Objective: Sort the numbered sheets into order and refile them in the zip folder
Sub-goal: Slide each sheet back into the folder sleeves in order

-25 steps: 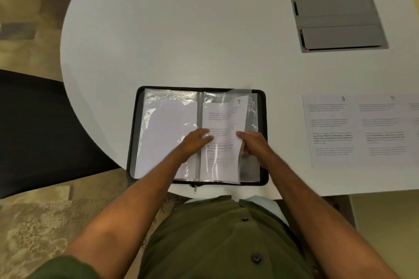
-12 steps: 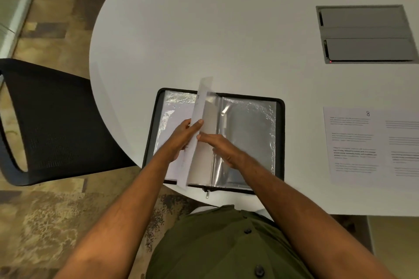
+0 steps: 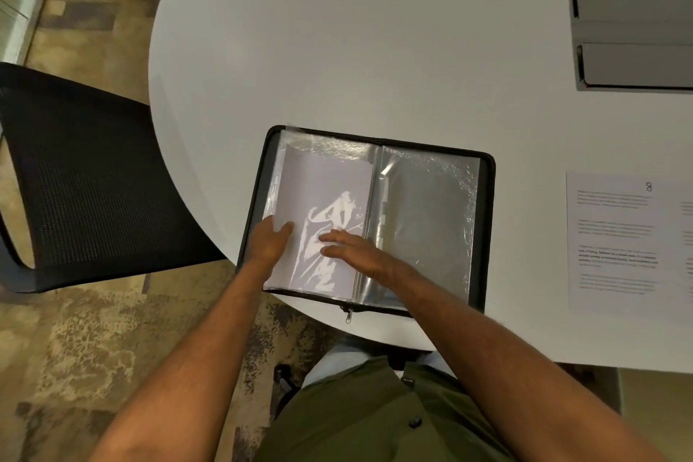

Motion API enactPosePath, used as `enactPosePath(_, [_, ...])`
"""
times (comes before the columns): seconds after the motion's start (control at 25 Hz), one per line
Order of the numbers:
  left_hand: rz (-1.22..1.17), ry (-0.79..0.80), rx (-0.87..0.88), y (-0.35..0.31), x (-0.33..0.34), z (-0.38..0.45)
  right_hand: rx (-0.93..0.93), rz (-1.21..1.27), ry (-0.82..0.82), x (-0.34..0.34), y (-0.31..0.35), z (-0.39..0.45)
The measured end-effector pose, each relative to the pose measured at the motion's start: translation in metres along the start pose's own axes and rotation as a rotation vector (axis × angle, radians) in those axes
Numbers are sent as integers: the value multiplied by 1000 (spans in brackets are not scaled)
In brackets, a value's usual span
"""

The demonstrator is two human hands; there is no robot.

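Black mesh chair (image 3: 93,176) off table's left. Zip folder (image 3: 375,221) lies open at near edge of white table (image 3: 356,49), black rim, clear sleeves; left page holds a blank-side sheet (image 3: 322,206), right sleeve (image 3: 427,221) see-through. Left hand (image 3: 268,240) grips the left page's outer edge w/ thumb on top. Right hand (image 3: 356,249) flat, fingers straight, pressing left page near spine. Sheet no. 8 (image 3: 618,236) lies well right; grey hatch (image 3: 633,34) beyond.
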State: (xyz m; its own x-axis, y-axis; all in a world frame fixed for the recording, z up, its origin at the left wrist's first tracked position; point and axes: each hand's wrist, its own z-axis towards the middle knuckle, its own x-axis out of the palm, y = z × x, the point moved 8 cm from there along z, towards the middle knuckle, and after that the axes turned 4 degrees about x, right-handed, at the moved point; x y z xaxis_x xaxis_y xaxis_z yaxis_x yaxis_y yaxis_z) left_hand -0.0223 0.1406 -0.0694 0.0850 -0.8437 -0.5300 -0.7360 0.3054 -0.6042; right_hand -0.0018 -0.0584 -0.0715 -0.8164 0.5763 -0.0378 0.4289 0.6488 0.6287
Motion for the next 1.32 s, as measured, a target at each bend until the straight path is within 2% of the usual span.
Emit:
enactPosePath(0.28, [180, -140, -81, 21, -4, -2, -92, -259, -42, -8, -5, -5])
enactPosePath(0.44, [320, -193, -75, 26, -5, -5, -206, -527, -172, -26, -17, -19])
enactPosePath(0.6, [479, -254, -67, 22, 1, -15, -265, -586, -341, -55, -38, -40])
enactPosePath(0.68, [651, -268, 18, 14, 12, -22, -245, -575, -428, -73, -55, -51])
enactPosePath(0.84, [778, -48, 354, -21, 75, -33, -158, -520, -582, -113, -101, -76])
enactPosePath(1.0, [792, 83, 628, -78, 145, -58, -59, -450, -644, -150, -146, -109])
enactPosePath(1.12, [825, 174, 747, -109, 201, -73, 36, -318, -667, -178, -178, -140])
enactPosePath(1.32, [857, 285, 846, -154, 283, -91, 43, -201, -834, -233, -223, -198])
